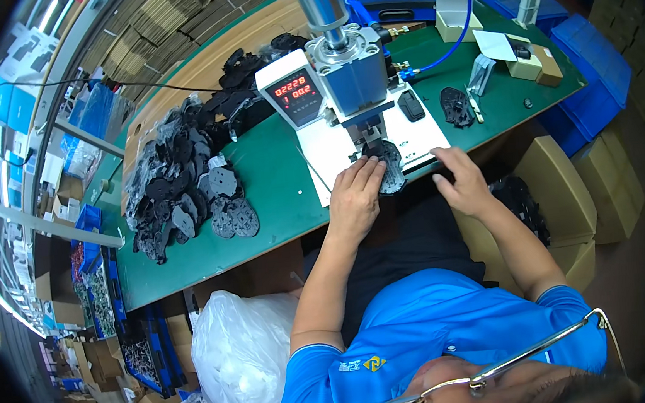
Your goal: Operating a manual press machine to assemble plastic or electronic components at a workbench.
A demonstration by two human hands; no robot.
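A flat, rounded black plastic part lies under the head of a bench press, on its white base plate. My left hand rests along the part's left side, fingers together and pressed on its edge; the thumb is hard to see. At the front right of the base plate, my right hand holds nothing, its thumb and fingers apart. A dark switch box sits on the plate behind the part. Left of the press column is a control box with lit red digits.
Many similar black parts form a pile on the green tabletop at left. Another dark part and small open boxes lie at right. A blue air hose runs beside the press. Below stand a cardboard box and a white bag.
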